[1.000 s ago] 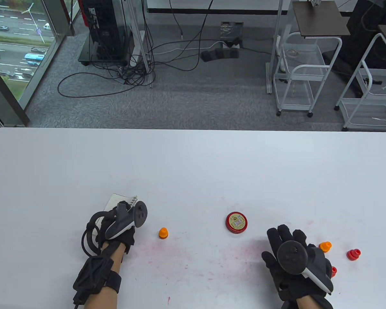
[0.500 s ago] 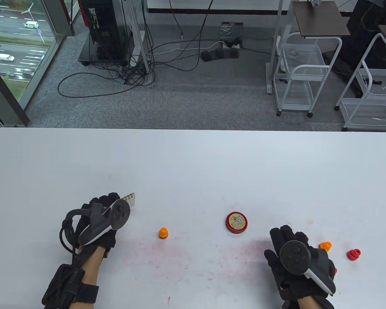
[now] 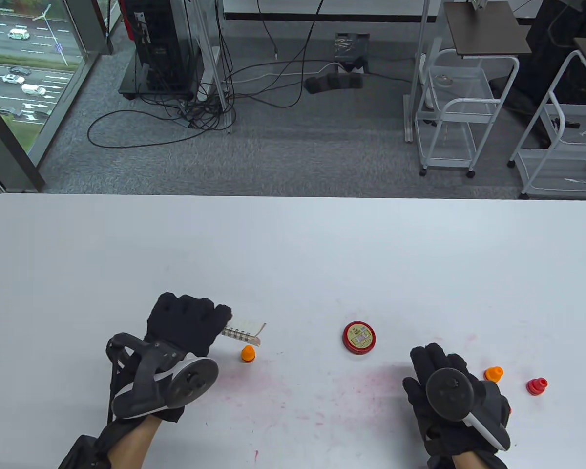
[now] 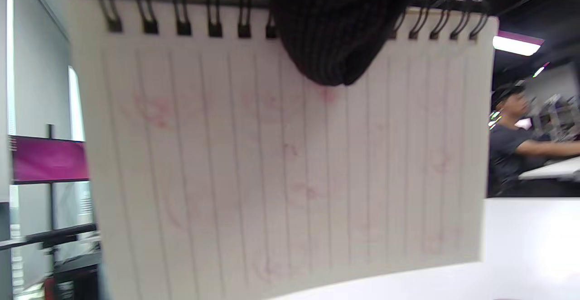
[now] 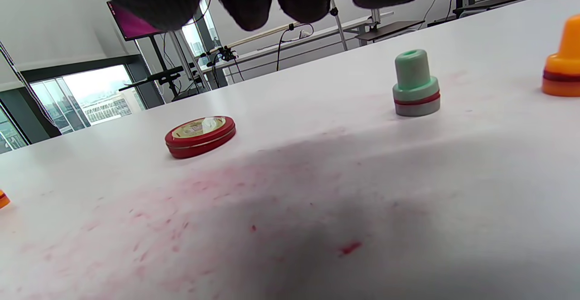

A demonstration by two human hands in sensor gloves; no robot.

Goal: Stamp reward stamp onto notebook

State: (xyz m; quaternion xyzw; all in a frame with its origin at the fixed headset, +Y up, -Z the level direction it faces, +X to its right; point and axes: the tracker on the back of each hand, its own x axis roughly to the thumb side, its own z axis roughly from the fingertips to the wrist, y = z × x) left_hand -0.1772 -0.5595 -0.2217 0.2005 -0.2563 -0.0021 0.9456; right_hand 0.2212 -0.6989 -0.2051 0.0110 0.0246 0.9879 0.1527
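My left hand point(image 3: 188, 325) grips a small spiral notebook point(image 3: 244, 332) by its wire-bound edge and holds it off the table, just behind an orange stamp point(image 3: 247, 353). In the left wrist view the notebook's lined page point(image 4: 290, 164) fills the frame. It bears faint pink marks, and a gloved finger point(image 4: 326, 32) lies over the spiral. My right hand point(image 3: 434, 366) hovers flat with spread fingers and holds nothing. A green stamp point(image 5: 416, 84) stands in front of its fingertips. A closed red ink-pad tin point(image 3: 359, 337) lies between the hands.
To the right of my right hand stand another orange stamp point(image 3: 493, 374) and a red stamp point(image 3: 536, 386). Pink ink smears point(image 3: 254, 386) stain the white table point(image 3: 293, 254) near the front. Carts and cables stand on the floor beyond the far edge.
My left hand has turned over, lifted the notebook and carried it right toward the orange stamp. My right hand has barely moved.
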